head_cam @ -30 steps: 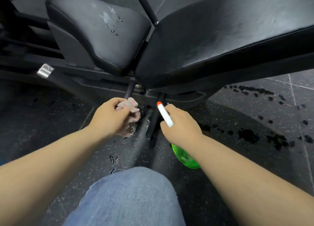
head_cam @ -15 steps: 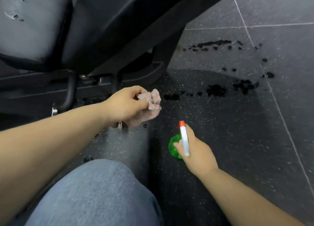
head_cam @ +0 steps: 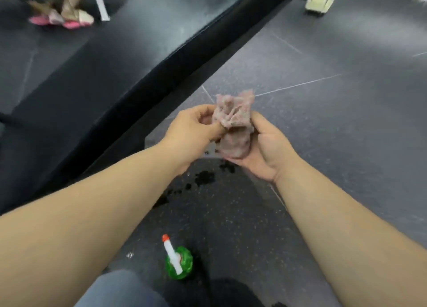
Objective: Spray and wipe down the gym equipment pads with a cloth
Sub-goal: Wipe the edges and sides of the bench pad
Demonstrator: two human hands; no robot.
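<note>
Released by the right hand (head_cam: pixel 261 154), the spray bottle (head_cam: pixel 179 261) now stands alone on the floor (head_cam: pixel 323 121) between the two forearms, just ahead of the knee (head_cam: pixel 122 290), with its white nozzle pointing away from the person. That freed hand has come up to join the left hand (head_cam: pixel 191 127) at the cloth (head_cam: pixel 233 119), which is held in the air over the floor, to the right of the black pad (head_cam: pixel 92 80) and clear of it. The left grip pinches the bunched upper folds between thumb and fingers. The right grip is palm up, cupping the lower wad with the fingers curled behind it. Dark wet spots (head_cam: pixel 204 177) lie on the floor below the hands. Setting the bottle down suggests spraying is over for this stretch. The two-handed hold looks like refolding the cloth to find a fresh face before wiping the pad, which neither hand touches yet.
</note>
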